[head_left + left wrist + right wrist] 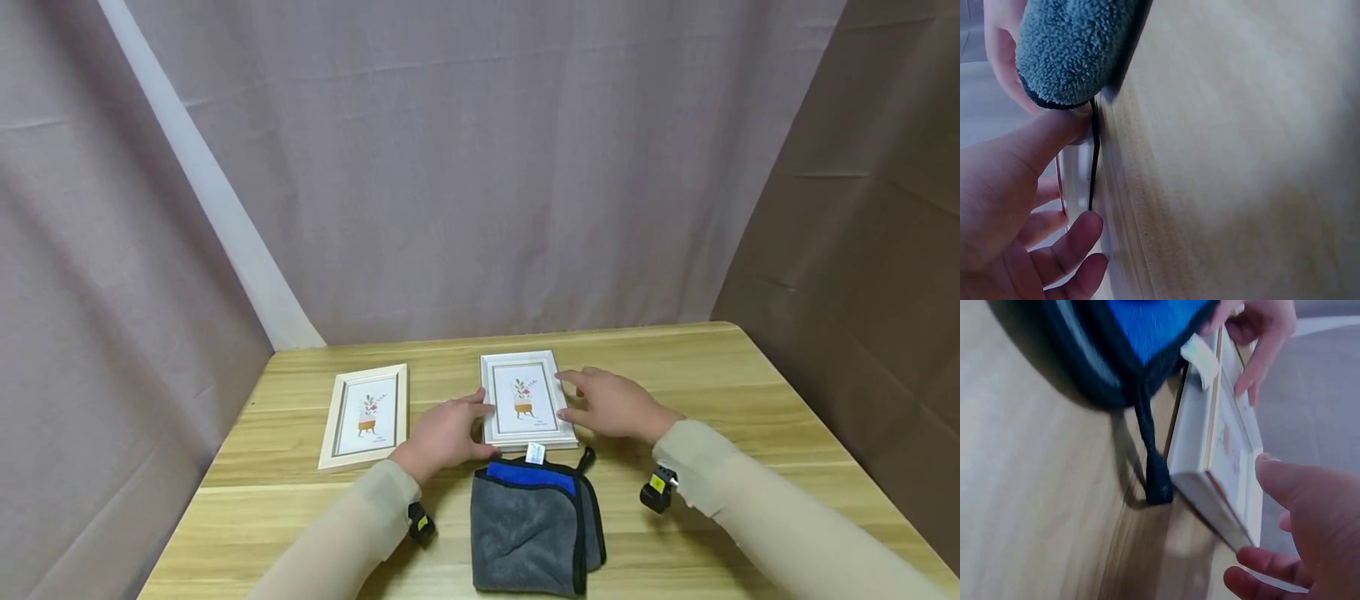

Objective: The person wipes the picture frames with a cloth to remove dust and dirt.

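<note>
A white picture frame (551,437) with a flower-vase print lies face up at the middle of the wooden table. At its left side, my left hand (442,432) holds the frame with the fingers along the edge and the thumb by the near left corner. Opposite, my right hand (618,402) holds the right edge between spread thumb and fingers. In the right wrist view the right thumb (1282,481) is by the face of the frame and a fingertip touches its side. A folded grey and blue cloth (525,529) lies just nearer than the frame.
A cream picture frame (401,408) with a similar print lies on the left of the table (247,500). The cloth carries a white tag (536,453) and a black loop (587,460). Curtains (487,208) hang behind the table's far edge.
</note>
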